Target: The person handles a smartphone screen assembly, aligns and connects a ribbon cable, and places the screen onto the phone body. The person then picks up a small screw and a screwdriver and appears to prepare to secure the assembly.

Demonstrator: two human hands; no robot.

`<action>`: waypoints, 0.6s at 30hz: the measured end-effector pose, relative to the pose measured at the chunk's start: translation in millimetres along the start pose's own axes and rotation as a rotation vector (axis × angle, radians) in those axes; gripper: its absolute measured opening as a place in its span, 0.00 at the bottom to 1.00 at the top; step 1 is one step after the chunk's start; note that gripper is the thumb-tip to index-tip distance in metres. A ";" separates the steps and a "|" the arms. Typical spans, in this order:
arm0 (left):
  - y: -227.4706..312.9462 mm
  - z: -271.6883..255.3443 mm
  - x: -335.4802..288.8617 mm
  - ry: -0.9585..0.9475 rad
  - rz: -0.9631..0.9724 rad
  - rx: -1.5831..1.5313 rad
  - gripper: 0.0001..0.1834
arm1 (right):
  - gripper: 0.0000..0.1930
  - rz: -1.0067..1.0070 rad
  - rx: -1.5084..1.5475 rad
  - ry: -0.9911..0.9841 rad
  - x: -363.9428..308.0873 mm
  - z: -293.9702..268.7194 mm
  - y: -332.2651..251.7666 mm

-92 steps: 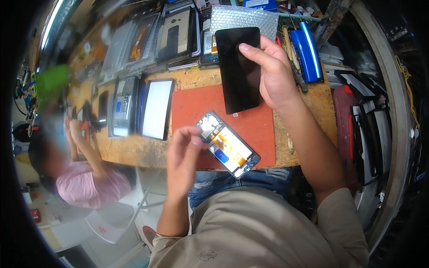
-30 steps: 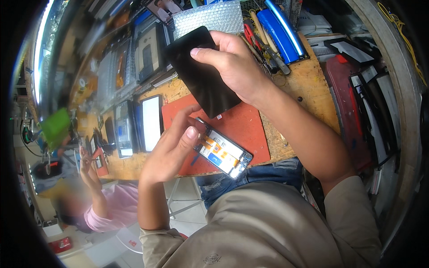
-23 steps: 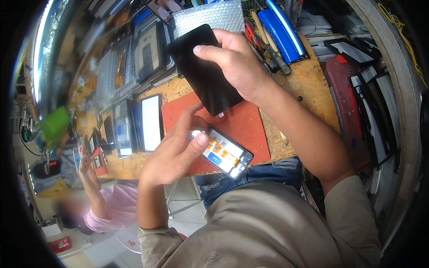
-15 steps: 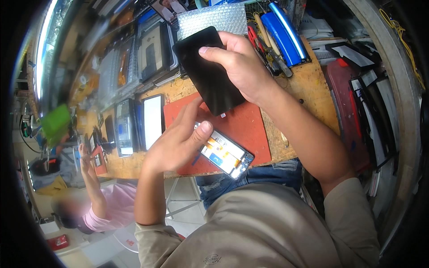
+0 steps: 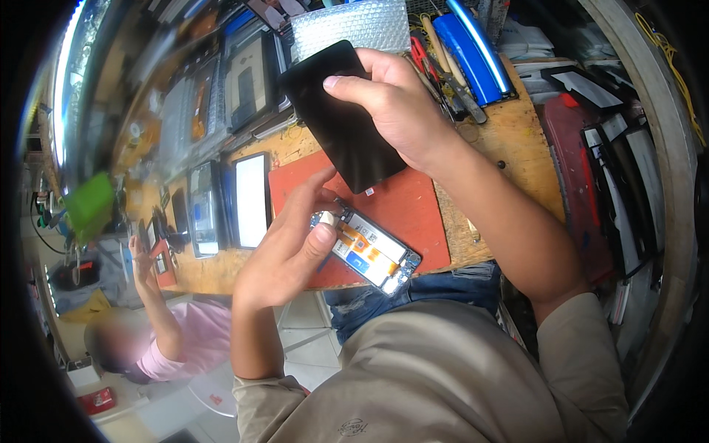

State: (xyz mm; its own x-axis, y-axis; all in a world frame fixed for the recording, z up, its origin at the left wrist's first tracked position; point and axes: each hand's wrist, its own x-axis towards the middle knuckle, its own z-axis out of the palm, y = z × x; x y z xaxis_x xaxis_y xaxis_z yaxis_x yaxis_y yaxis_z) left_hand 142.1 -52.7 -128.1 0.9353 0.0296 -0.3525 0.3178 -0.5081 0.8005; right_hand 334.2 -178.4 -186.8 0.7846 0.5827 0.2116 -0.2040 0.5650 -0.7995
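My right hand [image 5: 399, 103] grips a phone screen panel [image 5: 347, 125], its black glass facing up, with the thumb lying across the front. Below it an opened phone [image 5: 373, 255] lies tilted on a red mat [image 5: 430, 221], its battery, orange flex cables and circuit boards bare. My left hand [image 5: 288, 244] is beside the opened phone's upper left end, fingers stretched out and thumb apart. A small whitish piece shows by its fingertips; whether they touch it I cannot tell.
Left of the mat stand a white-faced phone or tablet [image 5: 252, 199] and a dark-framed device [image 5: 204, 207]. Bubble wrap [image 5: 351, 31], a blue case [image 5: 469, 59] and hand tools [image 5: 461, 96] lie at the back. A co-worker in a pink shirt [image 5: 196, 328] sits at left.
My left hand has shifted slightly down and its thumb has drawn back, uncovering more of the opened phone's upper end. The screen panel in my right hand has barely moved.
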 end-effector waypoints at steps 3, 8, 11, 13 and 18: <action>0.8 0.6 -1.8 0.015 0.041 0.039 0.59 | 0.05 0.000 0.001 -0.002 0.8 -0.7 1.0; 2.7 2.5 -2.3 0.020 -0.003 -0.003 0.58 | 0.05 -0.011 -0.026 0.015 1.3 -3.5 2.5; 3.1 4.2 -3.0 0.016 0.000 -0.013 0.56 | 0.06 -0.020 -0.056 0.013 2.2 -3.8 2.7; 1.8 3.1 -1.4 0.025 -0.015 -0.024 0.54 | 0.10 0.021 -0.055 -0.055 0.4 -6.3 -0.1; -10.9 -2.0 11.5 0.067 -0.111 -0.137 0.48 | 0.07 0.053 0.013 -0.028 -0.8 -3.9 -1.4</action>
State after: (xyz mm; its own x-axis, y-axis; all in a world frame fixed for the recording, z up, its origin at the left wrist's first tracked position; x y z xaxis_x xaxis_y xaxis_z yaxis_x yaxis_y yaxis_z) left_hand 149.6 -45.1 -139.9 0.9003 0.1380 -0.4128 0.4331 -0.3769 0.8188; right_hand 336.1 -181.9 -188.1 0.7555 0.6284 0.1850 -0.2525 0.5399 -0.8030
